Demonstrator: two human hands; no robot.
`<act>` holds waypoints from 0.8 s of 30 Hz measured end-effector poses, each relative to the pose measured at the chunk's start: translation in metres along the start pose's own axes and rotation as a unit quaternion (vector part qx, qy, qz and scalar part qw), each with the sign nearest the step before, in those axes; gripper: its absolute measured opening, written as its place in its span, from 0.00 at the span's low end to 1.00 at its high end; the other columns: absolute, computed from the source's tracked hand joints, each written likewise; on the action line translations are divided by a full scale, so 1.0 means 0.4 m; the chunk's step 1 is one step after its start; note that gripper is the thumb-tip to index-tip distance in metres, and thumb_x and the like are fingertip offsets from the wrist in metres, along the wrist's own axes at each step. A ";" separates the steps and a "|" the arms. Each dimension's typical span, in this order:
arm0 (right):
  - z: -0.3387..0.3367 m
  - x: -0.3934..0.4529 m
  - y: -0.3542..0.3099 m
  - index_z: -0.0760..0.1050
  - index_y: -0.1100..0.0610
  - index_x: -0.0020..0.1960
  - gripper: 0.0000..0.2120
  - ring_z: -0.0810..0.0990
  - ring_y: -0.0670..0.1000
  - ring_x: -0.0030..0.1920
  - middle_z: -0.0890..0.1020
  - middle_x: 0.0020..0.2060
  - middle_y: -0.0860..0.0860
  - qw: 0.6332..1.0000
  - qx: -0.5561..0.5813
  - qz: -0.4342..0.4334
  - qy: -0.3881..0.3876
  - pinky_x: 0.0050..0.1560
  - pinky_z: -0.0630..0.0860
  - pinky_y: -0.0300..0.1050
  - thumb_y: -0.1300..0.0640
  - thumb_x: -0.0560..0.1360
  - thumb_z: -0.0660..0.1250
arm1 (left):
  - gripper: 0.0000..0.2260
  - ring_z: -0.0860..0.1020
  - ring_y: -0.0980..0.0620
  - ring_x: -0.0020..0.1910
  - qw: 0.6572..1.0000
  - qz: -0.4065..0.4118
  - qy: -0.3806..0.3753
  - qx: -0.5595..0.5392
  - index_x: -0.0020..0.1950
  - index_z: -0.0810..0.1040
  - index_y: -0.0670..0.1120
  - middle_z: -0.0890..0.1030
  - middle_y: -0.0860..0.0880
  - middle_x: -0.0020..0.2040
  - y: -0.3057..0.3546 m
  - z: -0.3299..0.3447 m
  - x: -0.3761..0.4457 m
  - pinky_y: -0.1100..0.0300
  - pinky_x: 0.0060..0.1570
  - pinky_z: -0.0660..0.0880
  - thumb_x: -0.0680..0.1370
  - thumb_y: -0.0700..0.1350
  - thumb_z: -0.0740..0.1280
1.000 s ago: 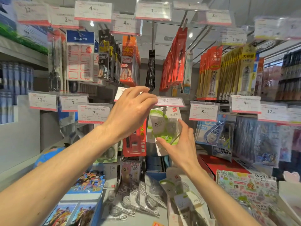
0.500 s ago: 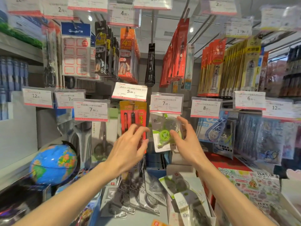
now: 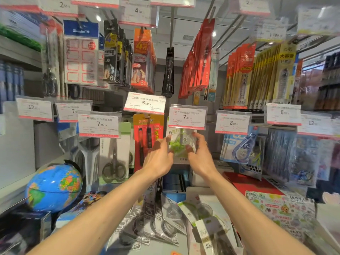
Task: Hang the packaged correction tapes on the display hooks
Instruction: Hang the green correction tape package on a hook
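A green-and-white packaged correction tape (image 3: 181, 144) hangs under the 7.90 price tag (image 3: 187, 117) at the centre of the rack. My left hand (image 3: 159, 157) touches its left edge with extended fingers. My right hand (image 3: 199, 153) holds its right side, fingers curled on the blister. The hook itself is hidden behind the tag. More packaged correction tapes (image 3: 200, 216) lie in a heap on the shelf below, between my forearms.
A red pen pack (image 3: 147, 137) hangs just left of the tape. Blue correction tapes (image 3: 242, 150) hang to the right under the 8.00 tag. Scissors (image 3: 114, 159) and a globe (image 3: 53, 188) stand at the left. Dark tape packs (image 3: 156, 223) lie on the shelf.
My left hand dropped from the price tag, which swung back down, and came against the tape's left edge. The right hand stays on the package, now hanging under the tag.
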State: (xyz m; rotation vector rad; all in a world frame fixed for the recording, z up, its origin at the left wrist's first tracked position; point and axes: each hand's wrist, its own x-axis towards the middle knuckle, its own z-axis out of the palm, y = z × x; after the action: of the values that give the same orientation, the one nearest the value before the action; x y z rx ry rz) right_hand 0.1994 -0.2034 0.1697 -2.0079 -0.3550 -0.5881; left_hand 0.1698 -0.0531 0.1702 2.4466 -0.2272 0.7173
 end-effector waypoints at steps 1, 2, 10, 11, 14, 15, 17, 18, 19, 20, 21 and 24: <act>0.000 0.000 0.001 0.59 0.45 0.75 0.27 0.74 0.56 0.68 0.69 0.71 0.52 1.000 -0.004 0.004 -0.004 0.66 0.70 0.53 0.60 0.80 0.62 | 0.26 0.80 0.41 0.61 1.000 -0.002 0.003 -0.003 0.80 0.57 0.49 0.69 0.45 0.73 0.000 0.002 0.000 0.47 0.60 0.77 0.82 0.44 0.59; -0.001 -0.001 0.002 0.58 0.45 0.75 0.27 0.74 0.56 0.67 0.68 0.71 0.52 1.000 -0.013 0.004 -0.008 0.65 0.70 0.53 0.60 0.80 0.62 | 0.25 0.81 0.42 0.59 1.000 -0.001 0.008 -0.005 0.79 0.57 0.48 0.72 0.44 0.71 -0.003 0.004 -0.001 0.49 0.58 0.77 0.82 0.44 0.59; -0.086 -0.034 0.052 0.63 0.53 0.75 0.26 0.76 0.56 0.66 0.73 0.69 0.55 0.988 -0.151 -0.021 -0.028 0.65 0.73 0.52 0.51 0.79 0.65 | 0.20 0.78 0.50 0.50 0.994 0.060 0.087 -0.001 0.74 0.65 0.53 0.77 0.50 0.53 -0.047 0.016 -0.106 0.54 0.50 0.74 0.82 0.50 0.61; -0.100 -0.037 0.066 0.66 0.55 0.73 0.25 0.75 0.56 0.66 0.74 0.68 0.55 0.981 -0.188 -0.005 -0.042 0.65 0.72 0.50 0.50 0.79 0.65 | 0.17 0.78 0.52 0.49 0.994 0.068 0.085 -0.008 0.71 0.68 0.54 0.75 0.52 0.54 -0.051 0.026 -0.121 0.56 0.50 0.73 0.82 0.50 0.61; -0.115 -0.052 0.110 0.73 0.57 0.69 0.21 0.77 0.55 0.64 0.78 0.65 0.54 0.943 -0.288 0.061 -0.154 0.63 0.73 0.48 0.49 0.78 0.66 | 0.11 0.78 0.58 0.44 0.998 0.026 -0.001 -0.051 0.63 0.74 0.53 0.79 0.57 0.52 -0.065 0.093 -0.146 0.56 0.50 0.75 0.81 0.49 0.63; -0.109 -0.061 0.128 0.74 0.57 0.68 0.21 0.77 0.56 0.64 0.79 0.64 0.54 0.921 -0.318 0.089 -0.207 0.63 0.74 0.48 0.49 0.78 0.66 | 0.10 0.79 0.56 0.44 0.996 -0.007 -0.050 -0.068 0.61 0.74 0.53 0.80 0.57 0.50 -0.071 0.125 -0.150 0.54 0.51 0.76 0.80 0.49 0.64; -0.087 -0.078 0.170 0.74 0.58 0.68 0.25 0.78 0.57 0.63 0.80 0.64 0.55 0.876 -0.370 0.129 -0.282 0.63 0.75 0.50 0.45 0.76 0.66 | 0.10 0.82 0.50 0.43 0.981 -0.073 -0.141 -0.114 0.62 0.74 0.52 0.82 0.52 0.51 -0.076 0.186 -0.156 0.51 0.50 0.79 0.80 0.47 0.63; -0.074 -0.086 0.193 0.74 0.57 0.68 0.28 0.78 0.57 0.63 0.79 0.65 0.56 0.860 -0.388 0.144 -0.299 0.63 0.75 0.50 0.42 0.74 0.67 | 0.12 0.83 0.48 0.42 0.969 -0.104 -0.176 -0.141 0.63 0.73 0.51 0.84 0.48 0.51 -0.075 0.213 -0.157 0.49 0.49 0.80 0.80 0.45 0.62; -0.061 -0.092 0.218 0.73 0.58 0.68 0.31 0.78 0.57 0.63 0.79 0.65 0.56 0.851 -0.396 0.155 -0.307 0.62 0.75 0.49 0.40 0.73 0.68 | 0.13 0.82 0.47 0.40 0.956 -0.129 -0.205 -0.164 0.65 0.72 0.50 0.85 0.44 0.51 -0.073 0.233 -0.159 0.48 0.49 0.80 0.81 0.43 0.61; -0.050 -0.100 0.232 0.74 0.59 0.67 0.31 0.78 0.57 0.62 0.79 0.64 0.56 0.846 -0.400 0.167 -0.311 0.60 0.76 0.47 0.39 0.72 0.69 | 0.15 0.81 0.47 0.39 0.946 -0.148 -0.227 -0.177 0.68 0.71 0.48 0.85 0.41 0.51 -0.073 0.251 -0.158 0.47 0.49 0.80 0.81 0.41 0.60; -0.042 -0.105 0.246 0.75 0.59 0.64 0.30 0.79 0.56 0.60 0.80 0.61 0.55 0.844 -0.398 0.176 -0.314 0.55 0.76 0.44 0.38 0.71 0.70 | 0.17 0.80 0.47 0.38 0.939 -0.163 -0.243 -0.180 0.69 0.69 0.48 0.85 0.39 0.50 -0.076 0.266 -0.154 0.47 0.49 0.80 0.81 0.40 0.59; -0.027 -0.119 0.265 0.77 0.57 0.58 0.29 0.81 0.53 0.52 0.84 0.51 0.51 0.850 -0.370 0.208 -0.312 0.47 0.75 0.44 0.37 0.67 0.75 | 0.19 0.80 0.45 0.38 0.921 -0.201 -0.280 -0.180 0.72 0.66 0.47 0.85 0.37 0.50 -0.088 0.303 -0.146 0.47 0.48 0.81 0.81 0.39 0.57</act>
State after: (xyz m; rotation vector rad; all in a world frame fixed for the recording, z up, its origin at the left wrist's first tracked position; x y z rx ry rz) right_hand 0.2071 -0.2642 0.0705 -2.8987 -0.0440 0.2907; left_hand 0.1852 -0.0934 0.0383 2.1778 -0.0548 -0.2014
